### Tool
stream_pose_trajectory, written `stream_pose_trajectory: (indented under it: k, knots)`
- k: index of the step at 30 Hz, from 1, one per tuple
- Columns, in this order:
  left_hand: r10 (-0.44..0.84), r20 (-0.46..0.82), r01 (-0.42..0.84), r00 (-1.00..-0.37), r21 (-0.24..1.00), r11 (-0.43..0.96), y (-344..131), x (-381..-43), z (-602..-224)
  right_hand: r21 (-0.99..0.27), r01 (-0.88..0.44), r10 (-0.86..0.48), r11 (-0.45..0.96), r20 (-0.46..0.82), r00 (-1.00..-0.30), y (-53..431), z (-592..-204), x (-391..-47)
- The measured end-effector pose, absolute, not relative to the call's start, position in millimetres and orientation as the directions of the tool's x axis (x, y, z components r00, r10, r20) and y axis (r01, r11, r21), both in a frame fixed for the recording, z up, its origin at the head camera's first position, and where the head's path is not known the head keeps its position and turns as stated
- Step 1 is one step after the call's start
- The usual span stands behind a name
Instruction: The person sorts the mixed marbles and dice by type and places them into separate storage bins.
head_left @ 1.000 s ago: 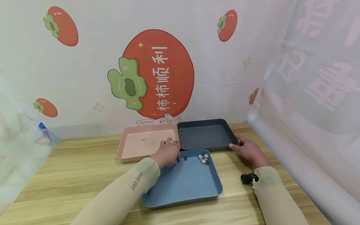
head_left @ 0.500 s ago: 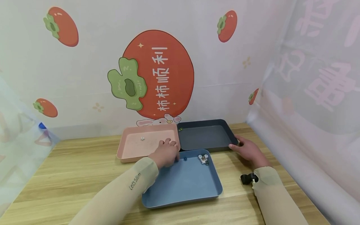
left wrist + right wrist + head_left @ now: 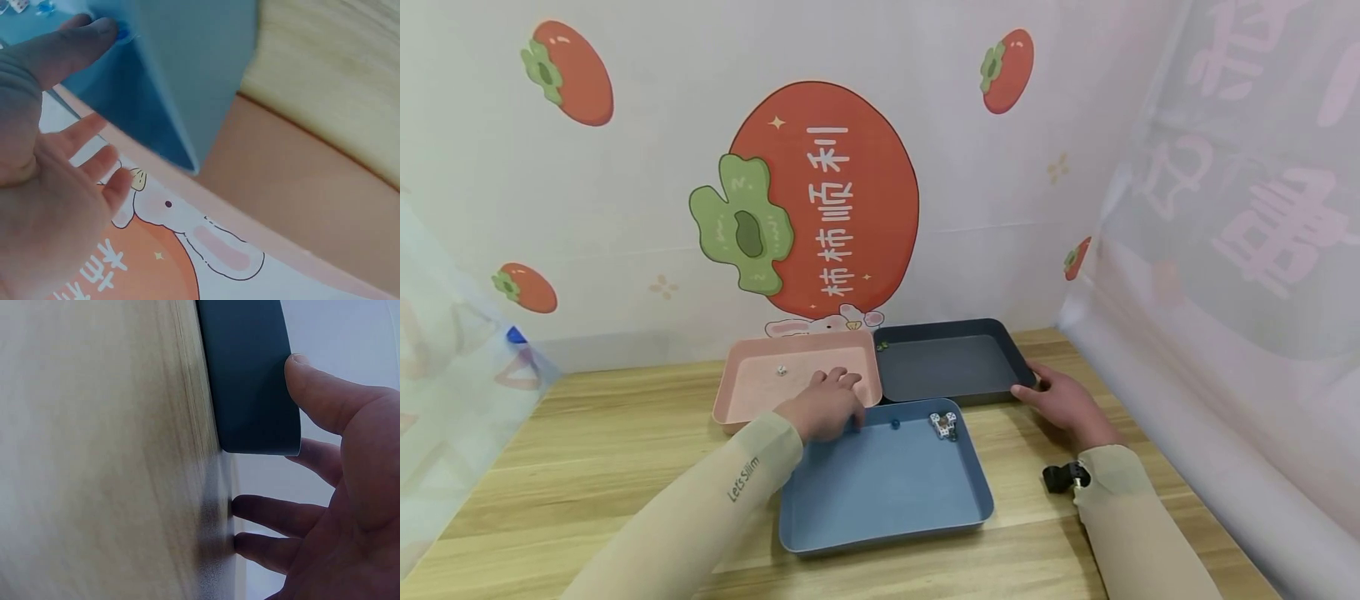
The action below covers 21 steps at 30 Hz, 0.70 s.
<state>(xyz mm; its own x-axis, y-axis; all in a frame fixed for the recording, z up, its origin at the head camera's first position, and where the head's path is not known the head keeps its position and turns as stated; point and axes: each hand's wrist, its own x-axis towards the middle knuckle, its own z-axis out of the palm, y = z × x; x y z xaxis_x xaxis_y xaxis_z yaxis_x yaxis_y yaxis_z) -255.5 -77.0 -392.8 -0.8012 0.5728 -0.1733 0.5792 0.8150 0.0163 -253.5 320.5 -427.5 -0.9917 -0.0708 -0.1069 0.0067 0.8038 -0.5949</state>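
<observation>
In the head view my left hand (image 3: 826,406) is over the back left corner of the blue tray (image 3: 887,492), beside the pink tray. The left wrist view shows a small see-through blue die (image 3: 125,33) at the tip of its thumb, pinched against the forefinger, which is mostly hidden; the other fingers are spread. My right hand (image 3: 1066,402) grips the front right corner of the dark grey tray (image 3: 951,367). Its thumb (image 3: 303,372) lies on the rim with the forefinger at the other side of the wall, while the lower fingertips touch down near the table.
Another blue die (image 3: 895,424) and a cluster of white dice (image 3: 943,425) lie at the blue tray's back. One white die (image 3: 782,370) is in the pink tray (image 3: 721,400), and small greenish pieces (image 3: 882,345) sit in the dark tray's far left corner. A black clip-like device hangs at the right cuff.
My left hand has moved left along the back of the blue tray toward its corner, taking the blue die with it. My right hand stays at the dark grey tray's corner.
</observation>
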Motion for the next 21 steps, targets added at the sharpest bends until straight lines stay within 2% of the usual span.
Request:
stream_pose_trajectory:
  k: [5,9,13,21]
  knots:
    - [0.630,-0.133,0.639,-0.765,-0.034,0.768,-78.4,-257.9,-396.8,-0.587,-0.003,-0.076,0.810,-0.101,-0.992,321.5,-426.9,-253.1]
    - [0.645,-0.147,0.658,-0.750,-0.055,0.751,-82.1,-258.3,-397.4,-0.588,0.001,-0.074,0.809,-0.105,-0.992,320.9,-426.6,-253.6]
    - [0.643,-0.180,0.667,-0.744,-0.134,0.733,-87.6,-258.6,-395.8,-0.595,0.008,-0.070,0.804,-0.108,-0.992,321.0,-426.0,-254.6]
    - [0.713,-0.130,0.720,-0.689,-0.241,0.651,-89.4,-258.9,-402.7,-0.596,0.009,-0.073,0.803,-0.113,-0.991,321.3,-425.9,-253.4]
